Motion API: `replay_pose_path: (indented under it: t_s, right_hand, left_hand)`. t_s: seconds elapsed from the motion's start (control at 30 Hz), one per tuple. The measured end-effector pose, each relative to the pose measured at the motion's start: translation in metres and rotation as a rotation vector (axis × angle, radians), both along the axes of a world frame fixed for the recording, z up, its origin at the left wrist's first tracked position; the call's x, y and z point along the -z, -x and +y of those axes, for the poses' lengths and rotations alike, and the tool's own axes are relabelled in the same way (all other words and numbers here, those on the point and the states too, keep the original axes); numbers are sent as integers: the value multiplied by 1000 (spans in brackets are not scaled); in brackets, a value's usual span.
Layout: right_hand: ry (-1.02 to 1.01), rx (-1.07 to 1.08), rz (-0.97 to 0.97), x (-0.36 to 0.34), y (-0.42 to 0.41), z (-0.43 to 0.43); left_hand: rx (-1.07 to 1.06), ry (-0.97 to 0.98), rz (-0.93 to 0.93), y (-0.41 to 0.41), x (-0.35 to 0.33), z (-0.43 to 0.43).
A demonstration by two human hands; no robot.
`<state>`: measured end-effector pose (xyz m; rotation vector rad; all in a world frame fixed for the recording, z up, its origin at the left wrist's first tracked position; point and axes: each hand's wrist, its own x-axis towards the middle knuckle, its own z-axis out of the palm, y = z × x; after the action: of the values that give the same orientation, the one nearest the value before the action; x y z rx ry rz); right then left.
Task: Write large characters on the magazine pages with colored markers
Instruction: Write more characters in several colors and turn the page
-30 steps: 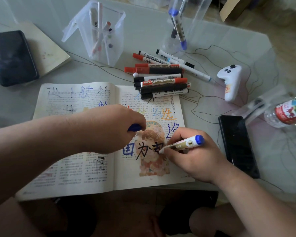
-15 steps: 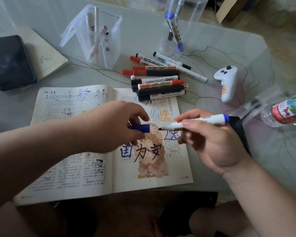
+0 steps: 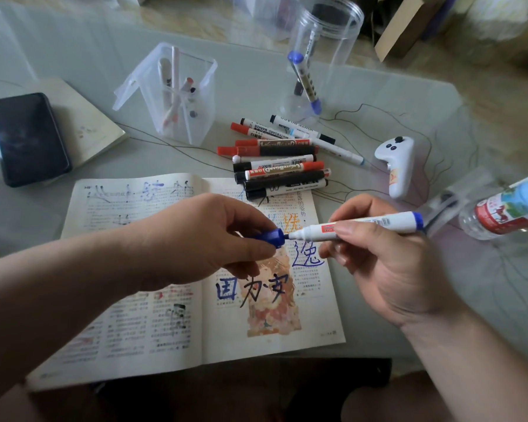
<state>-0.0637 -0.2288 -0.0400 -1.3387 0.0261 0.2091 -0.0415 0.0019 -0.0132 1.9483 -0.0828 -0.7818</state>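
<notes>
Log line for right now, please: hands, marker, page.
left hand: pinches blue cap | right hand: holds blue marker, tip at cap mouth | magazine: open, large characters on right page

The magazine (image 3: pixel 153 336) lies open and flat, its right page carrying large handwritten characters in blue, black and orange. Above that page, off the paper, a white marker (image 3: pixel 369 226) with a blue end lies level in the right hand (image 3: pixel 387 269), its tip at the mouth of the blue cap (image 3: pixel 270 237) (pinched by the left hand (image 3: pixel 195 242)). A heap of red and black markers (image 3: pixel 281 166) overlaps the magazine's far right corner.
</notes>
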Motion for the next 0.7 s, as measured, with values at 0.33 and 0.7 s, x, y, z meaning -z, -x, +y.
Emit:
replay_pose_path:
  t_s: [0.33,0.7]
  right_hand:
    - [56,-183,25,-12,4,4]
    - [373,-173,-210,-19,6,0]
  left_hand:
    - [-29,409,180,-3,7,9]
    - [-159,500,396,-5,9,8]
